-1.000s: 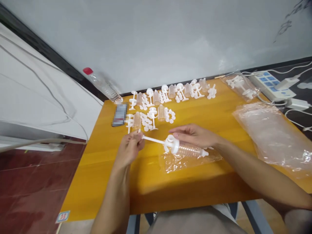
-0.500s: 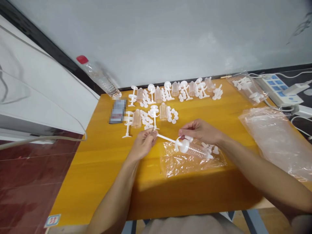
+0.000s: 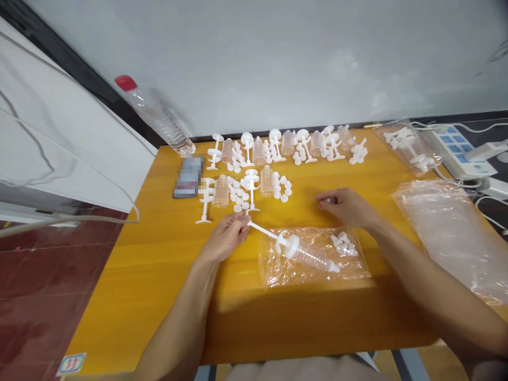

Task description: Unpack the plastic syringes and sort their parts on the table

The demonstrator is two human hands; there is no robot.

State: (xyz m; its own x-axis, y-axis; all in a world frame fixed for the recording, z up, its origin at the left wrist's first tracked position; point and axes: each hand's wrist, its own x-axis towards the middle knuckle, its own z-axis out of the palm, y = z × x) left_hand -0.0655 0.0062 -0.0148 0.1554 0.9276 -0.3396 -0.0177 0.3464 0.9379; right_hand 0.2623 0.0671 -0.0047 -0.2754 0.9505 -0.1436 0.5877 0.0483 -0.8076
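Observation:
My left hand (image 3: pixel 228 235) is closed on the plunger end of a piping syringe (image 3: pixel 313 255), which has a clear ribbed barrel and white fittings. The syringe slants down to the right over a clear plastic bag (image 3: pixel 278 270), its white tip pointing right. Just beyond that tip, a small heap of white nozzles (image 3: pixel 344 244) lies at the bag. My right hand (image 3: pixel 345 207) is above the table behind the bag, its fingers pinched on a small white piece mostly hidden by them.
Behind my hands are rows of white plungers (image 3: pixel 251 190), clear barrels (image 3: pixel 267 181) and small white nozzles (image 3: pixel 283 189). A phone (image 3: pixel 188 177) and a water bottle (image 3: pixel 159 119) sit at left. On the right are a filled bag (image 3: pixel 408 148), flat empty bags (image 3: pixel 448 238) and a power strip (image 3: pixel 456 151).
My right hand has moved away from the syringe's white collar, to the right and back. My left hand and the syringe have shifted slightly left and nearer me. The nozzle heap is now uncovered.

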